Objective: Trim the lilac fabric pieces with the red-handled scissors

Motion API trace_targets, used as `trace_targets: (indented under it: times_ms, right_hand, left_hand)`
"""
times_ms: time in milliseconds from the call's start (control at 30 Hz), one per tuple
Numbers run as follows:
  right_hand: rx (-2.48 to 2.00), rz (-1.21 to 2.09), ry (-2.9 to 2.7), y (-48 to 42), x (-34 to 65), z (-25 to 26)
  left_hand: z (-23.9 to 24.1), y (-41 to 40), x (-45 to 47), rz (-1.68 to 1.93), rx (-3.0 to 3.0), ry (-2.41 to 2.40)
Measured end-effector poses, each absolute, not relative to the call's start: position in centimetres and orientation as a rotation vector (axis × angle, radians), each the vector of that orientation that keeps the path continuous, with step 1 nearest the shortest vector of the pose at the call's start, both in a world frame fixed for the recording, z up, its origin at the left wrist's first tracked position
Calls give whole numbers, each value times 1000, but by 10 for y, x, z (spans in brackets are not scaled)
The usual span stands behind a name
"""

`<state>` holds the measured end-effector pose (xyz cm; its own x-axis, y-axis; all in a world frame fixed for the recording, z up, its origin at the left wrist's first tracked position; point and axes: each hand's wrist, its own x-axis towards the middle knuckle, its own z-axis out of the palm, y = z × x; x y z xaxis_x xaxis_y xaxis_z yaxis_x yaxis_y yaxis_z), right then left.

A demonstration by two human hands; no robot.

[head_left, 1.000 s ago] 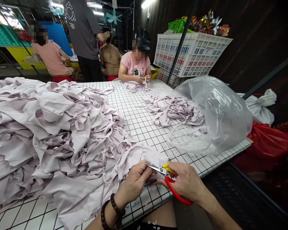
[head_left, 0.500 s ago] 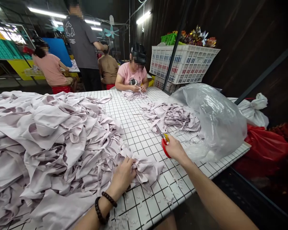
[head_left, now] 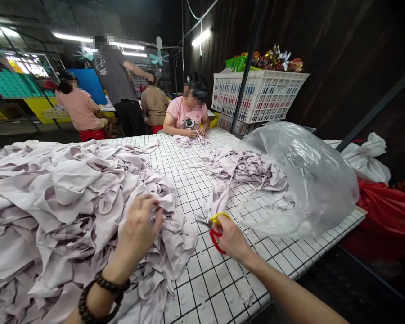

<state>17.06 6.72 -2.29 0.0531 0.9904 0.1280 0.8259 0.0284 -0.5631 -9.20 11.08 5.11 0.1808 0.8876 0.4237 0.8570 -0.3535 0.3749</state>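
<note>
My right hand [head_left: 234,238] is closed around a pair of scissors [head_left: 215,227] with one yellow and one red handle loop, its blades pointing left over the table. Just behind the blades, a pale lilac fabric piece [head_left: 219,197] stretches toward a smaller heap of fabric pieces [head_left: 246,166]. At the near edge of a large pile of the same fabric [head_left: 70,193], my left hand [head_left: 138,227] is raised above the cloth. Its fingers are bent and blurred, so I cannot make out whether cloth is between them. Dark beads circle the left wrist.
The white table [head_left: 202,265] has a black grid and small fabric scraps. A clear plastic bag [head_left: 310,180] bulges at the right, before stacked white crates [head_left: 256,92]. Across the table a person in pink [head_left: 189,112] handles fabric. Other people are farther back.
My left hand has moved left and up from the fabric at the pile's near edge. My right hand with the scissors has come nearer and left; a fabric piece now shows beside the blades.
</note>
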Motion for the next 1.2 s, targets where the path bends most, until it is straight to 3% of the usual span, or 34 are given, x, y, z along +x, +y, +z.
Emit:
trace_targets:
  times_ms: [100,167,267,400,500,733,933,1100,1200]
  right_hand:
    - [-1666,778,-1808,24,175,-23]
    - [-1715,836,-1639,21,192,-18]
    - [-1787,661,-1517,49,218,-13]
    - [-1670,728,-1695,97,219,-21]
    - [-1638,716,-1764,110,203,-27]
    - [-1604,575,-1724,68,194,-4]
    - [-1659,133,-1808,6,179,2]
    - [-1741,736,-1774,-30,180,11]
    - [-1740,749,-1623,-24,191,13]
  left_hand:
    - [23,97,-55,777,2169,1402]
    - [6,89,-35,730,2068,1342]
    - [-13,79,-14,714,1802,1258]
    - [-26,71,4,596,1140,1097]
    - [-28,68,10,586,998,1057]
    - [-25,55,36,622,324,705]
    - [-26,31,66,809,159,654]
    - [-23,10,51,874,218,637]
    - [-22,3,40,837,324,731]
